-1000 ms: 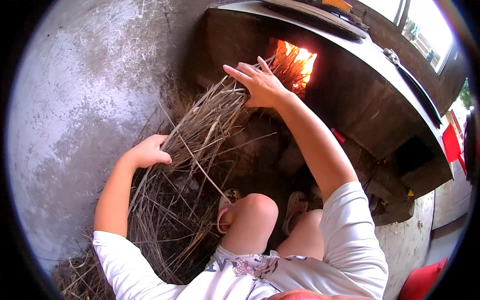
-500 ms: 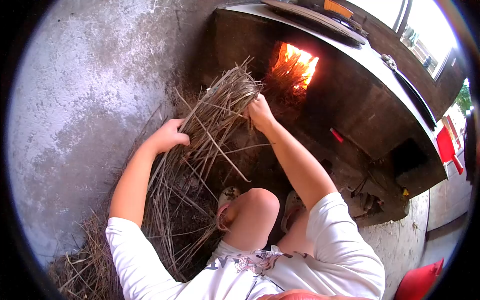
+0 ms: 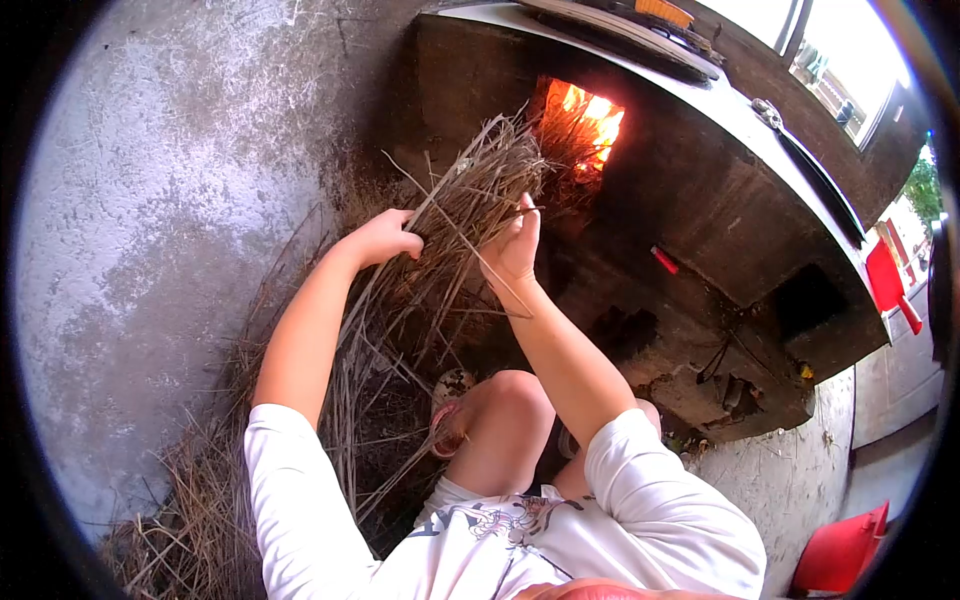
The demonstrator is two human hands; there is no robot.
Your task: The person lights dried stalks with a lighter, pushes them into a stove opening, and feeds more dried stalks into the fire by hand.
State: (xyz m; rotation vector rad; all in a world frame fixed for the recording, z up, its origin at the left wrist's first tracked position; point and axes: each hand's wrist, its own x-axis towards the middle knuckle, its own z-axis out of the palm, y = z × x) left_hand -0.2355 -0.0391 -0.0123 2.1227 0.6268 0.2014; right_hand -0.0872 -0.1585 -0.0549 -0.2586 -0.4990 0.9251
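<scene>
A loose bundle of dry straw (image 3: 470, 190) slants up toward the fire opening (image 3: 585, 120), its far end close to the mouth. My left hand (image 3: 385, 237) is closed around the bundle's left side, thumb on top. Against its right side rests my right hand (image 3: 512, 245), one digit pointing up and the other fingers partly hidden by the stalks. Flames and burning straw glow inside the opening. Long stalks trail from the bundle down past my left forearm to the floor.
A dark brick stove (image 3: 690, 210) with a white top edge (image 3: 745, 115) stands ahead. More straw (image 3: 190, 520) lies by the grey wall (image 3: 160, 270) at lower left. A red tube-like object (image 3: 664, 260) is on the stove front. A red bucket-like container (image 3: 840, 550) sits lower right.
Both hands have carried the straw bundle rightward, nearer the fire opening. My right hand has turned, with a digit now raised beside the stalks. The view has shifted slightly.
</scene>
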